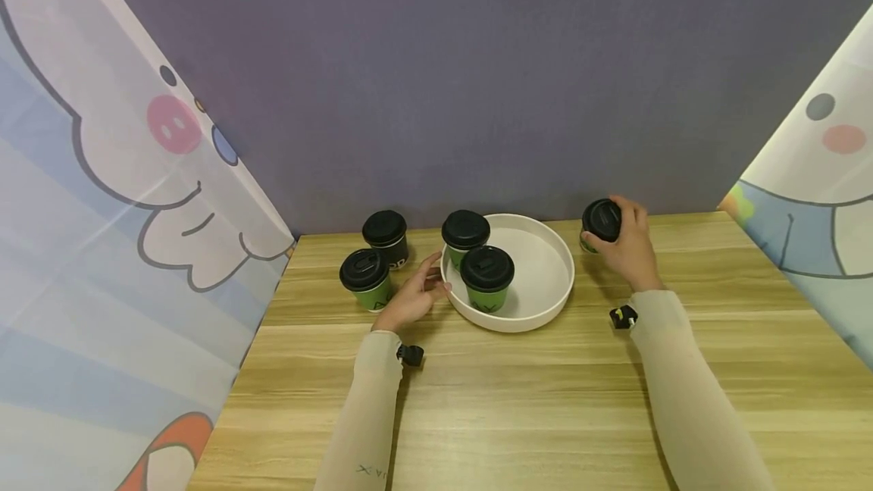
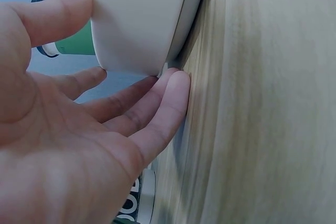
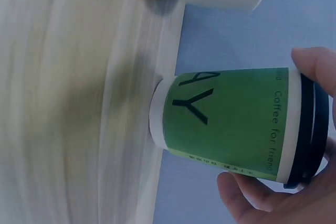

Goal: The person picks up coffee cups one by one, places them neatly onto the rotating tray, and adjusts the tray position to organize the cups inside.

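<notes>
My right hand grips a green paper coffee cup by its black lid, thumb on one side and fingers on the other. That cup stands upright, its base at the wooden table, to the right of a round white tray. At the tray's left side is my left hand, its thumb and fingertips touching the outer wall, fingers extended. Two green cups with black lids, a rear cup and a front cup, stand in the left part of the tray.
Left of my left hand stand a green lidded cup and a black lidded cup. A grey partition rises behind the wooden table. Cartoon-printed curtains hang at both sides.
</notes>
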`<state>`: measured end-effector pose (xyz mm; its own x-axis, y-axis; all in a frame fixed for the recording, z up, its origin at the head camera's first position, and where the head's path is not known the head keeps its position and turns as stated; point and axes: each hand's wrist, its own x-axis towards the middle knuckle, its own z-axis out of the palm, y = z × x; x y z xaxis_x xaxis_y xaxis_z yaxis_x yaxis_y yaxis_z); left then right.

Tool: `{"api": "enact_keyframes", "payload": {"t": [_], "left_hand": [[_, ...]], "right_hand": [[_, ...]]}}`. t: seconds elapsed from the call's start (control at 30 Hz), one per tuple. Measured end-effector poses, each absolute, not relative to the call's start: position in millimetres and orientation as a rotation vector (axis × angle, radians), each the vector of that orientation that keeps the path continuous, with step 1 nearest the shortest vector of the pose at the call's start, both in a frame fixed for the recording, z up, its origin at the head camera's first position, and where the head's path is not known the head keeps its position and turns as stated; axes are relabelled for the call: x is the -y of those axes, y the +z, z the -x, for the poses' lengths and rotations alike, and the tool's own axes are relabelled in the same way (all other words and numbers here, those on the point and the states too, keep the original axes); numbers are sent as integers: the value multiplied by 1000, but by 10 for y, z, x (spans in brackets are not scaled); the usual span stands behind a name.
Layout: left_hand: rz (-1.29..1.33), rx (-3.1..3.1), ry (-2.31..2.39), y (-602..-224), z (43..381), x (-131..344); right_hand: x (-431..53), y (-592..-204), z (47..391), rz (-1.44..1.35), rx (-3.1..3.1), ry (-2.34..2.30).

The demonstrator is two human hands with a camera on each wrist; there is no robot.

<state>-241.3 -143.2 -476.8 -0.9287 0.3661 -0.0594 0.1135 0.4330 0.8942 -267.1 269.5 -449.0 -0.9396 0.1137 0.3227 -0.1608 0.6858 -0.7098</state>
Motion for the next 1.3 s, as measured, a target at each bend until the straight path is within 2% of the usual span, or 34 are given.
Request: {"api": "enact_keyframes", "payload": {"t": [1.03,1.3], "left_hand": [[-430,-2492,1498,-4779,2420,1410],[-404,-2515,1512,-4759,2415,1380]], "right_hand": [[-2635,-4533,2562,-50,2401,1089],[-2644,-4386,2551,-68,2350,1094]]}}
